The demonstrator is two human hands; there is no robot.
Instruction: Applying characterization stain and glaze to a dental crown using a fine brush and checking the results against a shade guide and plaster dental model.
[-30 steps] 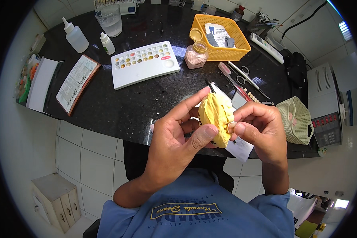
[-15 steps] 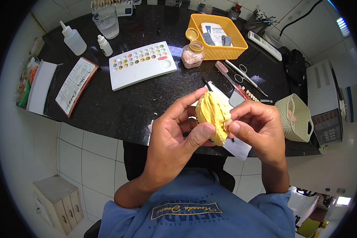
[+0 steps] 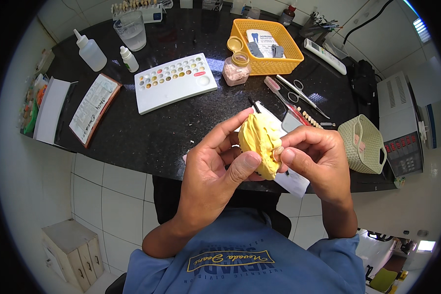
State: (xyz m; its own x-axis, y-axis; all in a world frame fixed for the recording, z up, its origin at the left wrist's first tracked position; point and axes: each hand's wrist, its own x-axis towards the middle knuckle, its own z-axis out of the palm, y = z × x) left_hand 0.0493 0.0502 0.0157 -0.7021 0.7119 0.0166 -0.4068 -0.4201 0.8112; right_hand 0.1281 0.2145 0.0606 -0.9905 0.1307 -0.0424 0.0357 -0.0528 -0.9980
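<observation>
My left hand [image 3: 210, 169] is closed round a lump of yellow dental impression putty [image 3: 256, 139], its fingers behind and its thumb across the front. The lump is folded and uneven and stands up over the near edge of the bench. At its right side my right hand [image 3: 323, 164] is closed in a pinch, thumb and forefinger on a small pale tooth-like piece [image 3: 278, 151] against the putty. Fingers hide part of that piece. Below the hands lies white paper [image 3: 293, 183].
The black bench [image 3: 166, 132] carries a white paint palette [image 3: 152, 100], a jar of pink powder [image 3: 236, 72], a yellow basket [image 3: 274, 66], scissors [image 3: 299, 93], a pink-bristled brush [image 3: 273, 85] and a strip of teeth [image 3: 309, 120]. Rightward stands a pale green basket [image 3: 350, 142]; leftward, a squeeze bottle [image 3: 90, 54].
The yellow putty has turned slightly in my left hand, and more of the small pale piece shows. Both hands have shifted a little to the left.
</observation>
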